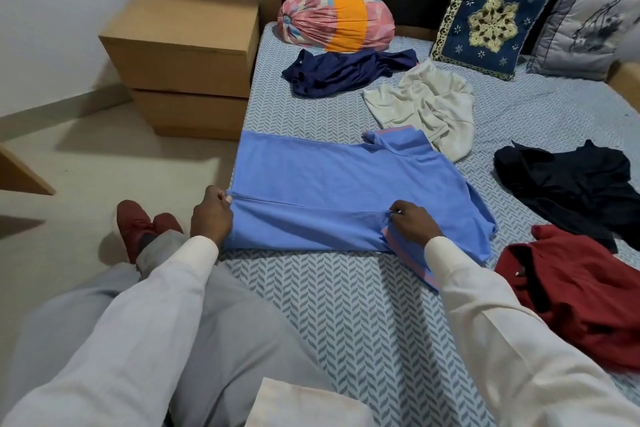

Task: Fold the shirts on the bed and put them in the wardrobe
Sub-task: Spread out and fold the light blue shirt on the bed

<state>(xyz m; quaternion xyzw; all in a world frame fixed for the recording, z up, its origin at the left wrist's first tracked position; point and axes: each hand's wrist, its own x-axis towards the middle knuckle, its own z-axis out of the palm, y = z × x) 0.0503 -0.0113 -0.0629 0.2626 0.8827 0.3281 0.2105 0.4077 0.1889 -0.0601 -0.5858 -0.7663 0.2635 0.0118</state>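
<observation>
On the bed (pixel 346 305), left hand (pixel 211 215) and right hand (pixel 412 224) each pinch the blue shirt (pixel 329 184) near its folded edge.

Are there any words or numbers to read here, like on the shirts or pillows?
No text can be read.
The blue shirt has only orange stripes and no letters.
The red shirt has a small tag that is too small to read.
The blue pillow has only a pattern.

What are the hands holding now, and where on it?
Both pinch the blue shirt: the left hand at the left end of the fold, the right hand on the folded flap beside the striped sleeve.
</observation>
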